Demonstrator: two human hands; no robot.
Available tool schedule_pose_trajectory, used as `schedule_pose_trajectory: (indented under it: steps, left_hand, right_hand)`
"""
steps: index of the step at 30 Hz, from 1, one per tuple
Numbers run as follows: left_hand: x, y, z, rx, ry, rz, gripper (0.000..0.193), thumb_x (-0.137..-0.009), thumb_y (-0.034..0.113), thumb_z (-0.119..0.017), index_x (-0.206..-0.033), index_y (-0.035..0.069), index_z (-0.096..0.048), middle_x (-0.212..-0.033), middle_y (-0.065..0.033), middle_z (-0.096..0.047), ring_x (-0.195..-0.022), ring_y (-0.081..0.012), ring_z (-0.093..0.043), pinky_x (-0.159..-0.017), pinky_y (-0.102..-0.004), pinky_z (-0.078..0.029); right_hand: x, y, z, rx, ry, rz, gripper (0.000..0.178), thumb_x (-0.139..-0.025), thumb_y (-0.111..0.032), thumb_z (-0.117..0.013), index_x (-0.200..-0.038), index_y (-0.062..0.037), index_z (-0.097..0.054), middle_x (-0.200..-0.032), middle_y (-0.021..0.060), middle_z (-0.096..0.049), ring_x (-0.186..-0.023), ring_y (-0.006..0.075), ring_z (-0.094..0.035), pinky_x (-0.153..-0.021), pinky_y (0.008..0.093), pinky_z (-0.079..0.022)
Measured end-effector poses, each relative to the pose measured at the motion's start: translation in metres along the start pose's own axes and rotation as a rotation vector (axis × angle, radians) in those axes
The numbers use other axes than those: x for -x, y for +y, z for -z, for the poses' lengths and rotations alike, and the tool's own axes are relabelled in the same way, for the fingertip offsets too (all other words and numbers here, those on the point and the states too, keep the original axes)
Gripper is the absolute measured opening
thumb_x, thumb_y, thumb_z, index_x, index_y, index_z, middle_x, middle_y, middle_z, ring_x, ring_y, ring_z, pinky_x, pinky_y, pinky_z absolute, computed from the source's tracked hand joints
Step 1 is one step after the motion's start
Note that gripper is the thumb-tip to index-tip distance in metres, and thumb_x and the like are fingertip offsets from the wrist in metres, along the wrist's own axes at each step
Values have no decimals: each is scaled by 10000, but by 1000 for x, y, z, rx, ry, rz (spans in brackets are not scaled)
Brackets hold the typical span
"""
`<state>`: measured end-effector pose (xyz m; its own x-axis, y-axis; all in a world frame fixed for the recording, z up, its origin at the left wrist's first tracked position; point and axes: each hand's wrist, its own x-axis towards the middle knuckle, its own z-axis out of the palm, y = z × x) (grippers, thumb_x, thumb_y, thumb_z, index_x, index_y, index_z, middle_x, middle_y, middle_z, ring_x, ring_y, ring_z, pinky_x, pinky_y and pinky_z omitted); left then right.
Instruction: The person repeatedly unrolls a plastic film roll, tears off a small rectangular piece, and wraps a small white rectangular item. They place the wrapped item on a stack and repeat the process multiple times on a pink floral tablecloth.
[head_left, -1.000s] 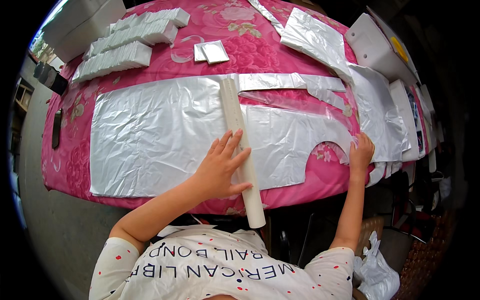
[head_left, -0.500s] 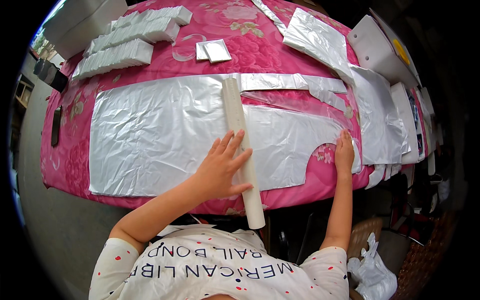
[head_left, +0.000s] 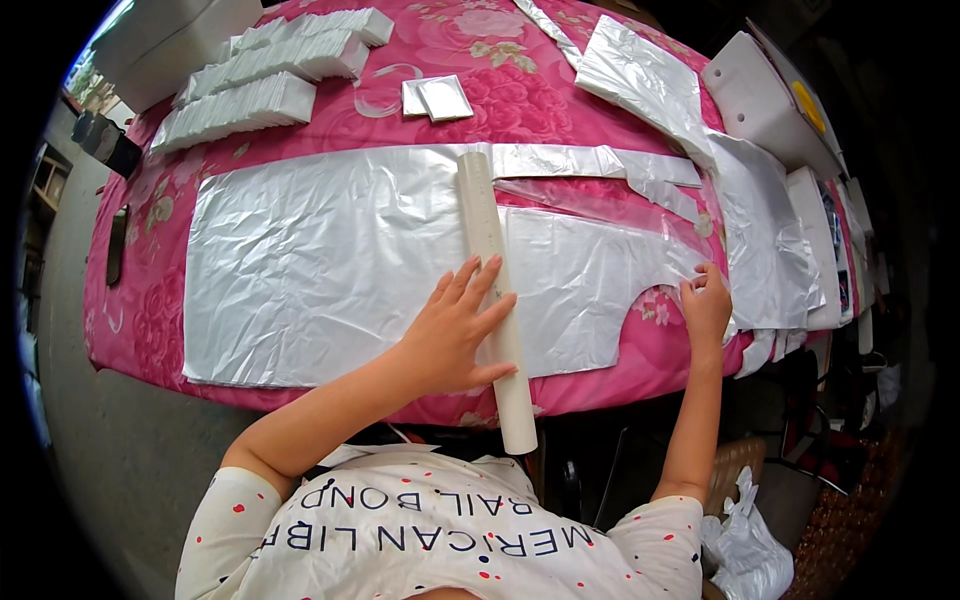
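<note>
A stack of silvery-white plastic bags (head_left: 300, 270) lies flat on the pink flowered tablecloth. Its right end narrows around a curved cut-out. Across the stack rests a pale, round tube (head_left: 484, 215), its near end jutting past the table edge. My left hand (head_left: 455, 330) has its fingers spread, pressing on the tube and the bags beside it. At the right end of the stack, my right hand (head_left: 706, 305) pinches the thin edge of a plastic bag between thumb and fingers. How many layers it holds cannot be seen.
Packed rows of folded white bags (head_left: 235, 113) stand at the back left by a white box (head_left: 170, 50). Two small square packets (head_left: 437, 98) lie at the back. More silvery sheets (head_left: 765, 230) hang at the right, near a white foam box (head_left: 762, 95). A dark phone-like object (head_left: 117, 245) lies far left.
My right hand has gone from lying with straight fingers on the bag's end to a pinch on its edge, shifting slightly right. My left hand stays on the tube.
</note>
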<state>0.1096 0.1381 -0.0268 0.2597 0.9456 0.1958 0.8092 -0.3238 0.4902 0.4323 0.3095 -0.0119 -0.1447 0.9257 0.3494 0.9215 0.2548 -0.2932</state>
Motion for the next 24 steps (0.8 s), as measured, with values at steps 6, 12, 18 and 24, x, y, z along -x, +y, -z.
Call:
schedule_pose_trajectory:
  steps: [6,12,18,24]
  left_hand:
    - [2,5,-1,271,153,48,636,-762,385,-667,-1245,27,-461,-1415,-235,-262,-1275,-387,-315,-994,-472,-336]
    - [2,-3,32,1512,-191,680,346,-857,250,-622,-1080,-9,-570,-940,-105,-633,-849,-161,-614,-751,-283,-492]
    - [77,-111,102,1033,-215,825,177,-822,129,-629,-934,-7,-612,-796,-69,-639,-678,-116,-595,-624,-242,-481]
    - [153,-157,160,340,-47,864,183,-778,36,-599,-950,-26,-589,-848,-103,-644,-744,-175,-611,-681,-287,-479]
  right_hand:
    - [22,-100,9,-896,-525,-265,179,-779,-46,-670,-951,-15,-630,-786,-9,-610,-672,47,-548,-569,194,-446]
    - [90,-209,15,-1121,-988,289,349,-792,-105,-669,-1104,14,-566,-911,87,-597,-760,142,-590,-661,273,-494]
    - [106,-195,33,-827,-762,511,409,-779,-177,-685,-1129,-11,-552,-980,139,-598,-828,249,-593,-680,328,-492]
    - [131,-177,33,-310,-739,143,503,-719,-429,-712,-931,2,-565,-829,151,-624,-741,284,-612,-614,357,-473]
